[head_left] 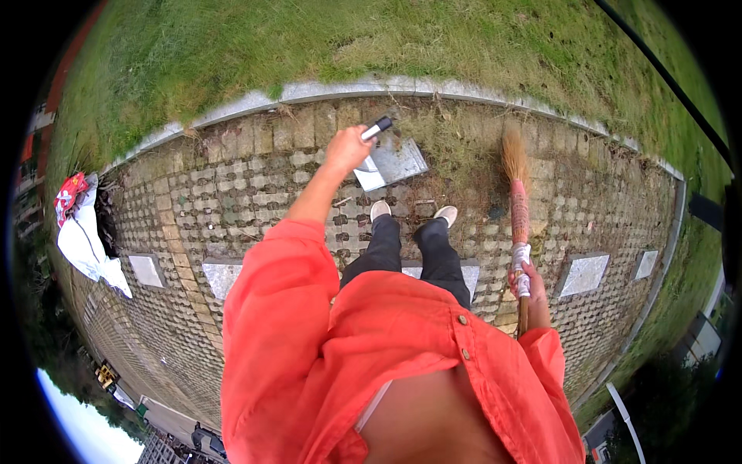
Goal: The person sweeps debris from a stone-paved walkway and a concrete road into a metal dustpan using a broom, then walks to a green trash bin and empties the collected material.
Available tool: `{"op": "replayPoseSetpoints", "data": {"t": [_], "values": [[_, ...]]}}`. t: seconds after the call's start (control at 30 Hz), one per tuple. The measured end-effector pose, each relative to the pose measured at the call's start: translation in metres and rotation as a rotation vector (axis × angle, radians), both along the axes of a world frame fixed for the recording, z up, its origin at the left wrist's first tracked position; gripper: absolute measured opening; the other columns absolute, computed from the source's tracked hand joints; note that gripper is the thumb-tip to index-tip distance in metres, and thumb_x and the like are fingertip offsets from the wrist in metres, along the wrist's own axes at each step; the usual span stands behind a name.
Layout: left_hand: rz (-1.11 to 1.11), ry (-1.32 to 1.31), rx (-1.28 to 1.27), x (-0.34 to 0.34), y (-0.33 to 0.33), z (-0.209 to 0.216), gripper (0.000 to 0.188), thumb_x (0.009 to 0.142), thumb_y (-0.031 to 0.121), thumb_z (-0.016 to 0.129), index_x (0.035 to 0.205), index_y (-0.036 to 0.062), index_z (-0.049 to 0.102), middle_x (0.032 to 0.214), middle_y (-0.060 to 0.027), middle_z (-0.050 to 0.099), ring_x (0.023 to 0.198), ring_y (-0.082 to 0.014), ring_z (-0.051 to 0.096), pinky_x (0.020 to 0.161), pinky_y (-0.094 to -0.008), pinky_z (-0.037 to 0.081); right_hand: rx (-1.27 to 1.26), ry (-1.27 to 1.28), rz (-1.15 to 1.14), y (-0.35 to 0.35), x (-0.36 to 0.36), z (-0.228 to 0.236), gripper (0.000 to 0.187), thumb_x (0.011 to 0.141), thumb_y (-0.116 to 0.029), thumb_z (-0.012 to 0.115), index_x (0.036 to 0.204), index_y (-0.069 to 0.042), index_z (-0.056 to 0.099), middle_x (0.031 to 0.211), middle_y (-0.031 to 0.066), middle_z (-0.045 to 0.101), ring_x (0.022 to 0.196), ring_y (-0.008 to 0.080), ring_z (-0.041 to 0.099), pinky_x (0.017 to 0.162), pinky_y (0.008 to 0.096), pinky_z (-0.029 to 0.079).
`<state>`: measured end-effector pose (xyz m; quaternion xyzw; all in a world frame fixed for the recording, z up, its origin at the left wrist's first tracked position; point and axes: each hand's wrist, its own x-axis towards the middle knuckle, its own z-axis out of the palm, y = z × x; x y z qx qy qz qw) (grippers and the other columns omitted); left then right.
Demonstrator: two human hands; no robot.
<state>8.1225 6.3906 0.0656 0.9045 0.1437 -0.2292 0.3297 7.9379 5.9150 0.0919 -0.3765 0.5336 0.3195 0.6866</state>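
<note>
My left hand (348,148) is closed around the handle (377,128) of a metal dustpan (402,166), a silver tube with a black end. The pan rests on or just above the pavers in front of my feet, and loose dry grass (410,127) lies by its far edge. On the right, my right hand (529,281) grips a straw broom (518,209) by its wrapped handle. Its tan bristles (513,155) point away from me toward the curb, touching or close to the ground, with grass clippings beside them.
A pale stone curb (309,93) curves across the far side, with a lawn (270,39) behind it. Perforated pavers (247,189) surround my shoes. Flat stone slabs (583,274) are set in the paving on both sides. At far left lies a white sack (86,246) beside a red bag (69,193).
</note>
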Motion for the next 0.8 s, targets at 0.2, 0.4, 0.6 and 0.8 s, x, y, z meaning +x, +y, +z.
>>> {"op": "replayPoseSetpoints", "data": {"t": [0.2, 0.4, 0.6, 0.8], "values": [[-0.015, -0.209, 0.123, -0.01, 0.053, -0.06, 0.025, 0.073, 0.028, 0.06, 0.094, 0.0141, 0.06, 0.078, -0.0134, 0.062, 0.074, -0.0313, 0.059, 0.067, -0.0401, 0.046, -0.119, -0.075, 0.555, 0.142, 0.027, 0.017, 0.069, 0.078, -0.011, 0.054, 0.133, -0.026, 0.016, 0.08, 0.0102, 0.053, 0.046, 0.0181, 0.052, 0.029, 0.0274, 0.039], [-0.051, 0.027, 0.217, -0.012, 0.072, -0.043, 0.023, 0.075, 0.029, 0.06, 0.095, 0.0173, 0.06, 0.082, -0.0126, 0.061, 0.082, -0.0297, 0.058, 0.072, -0.0398, 0.045, 0.139, -0.247, 0.689, 0.137, -0.019, 0.05, 0.07, 0.076, -0.007, 0.058, 0.135, -0.011, 0.02, 0.11, 0.0108, 0.05, 0.091, 0.0151, 0.051, 0.079, 0.0237, 0.04], [-0.031, 0.066, 0.236, -0.035, 0.069, -0.045, 0.029, 0.076, 0.026, 0.058, 0.103, 0.0171, 0.057, 0.09, -0.0137, 0.061, 0.088, -0.0309, 0.057, 0.076, -0.0411, 0.044, 0.066, -0.204, 0.456, 0.043, -0.065, 0.121, 0.067, 0.079, -0.002, 0.054, 0.135, -0.013, 0.02, 0.106, 0.0108, 0.051, 0.085, 0.0156, 0.052, 0.077, 0.0252, 0.043], [-0.173, -0.012, 0.301, -0.065, 0.071, -0.033, 0.021, 0.076, 0.023, 0.059, 0.094, 0.0127, 0.059, 0.084, -0.015, 0.061, 0.081, -0.0331, 0.058, 0.071, -0.0411, 0.045, -0.139, 0.013, 0.312, -0.054, -0.065, 0.112, 0.065, 0.082, -0.013, 0.048, 0.135, -0.026, 0.013, 0.081, 0.0107, 0.055, 0.053, 0.0165, 0.054, 0.036, 0.0261, 0.044]]}}
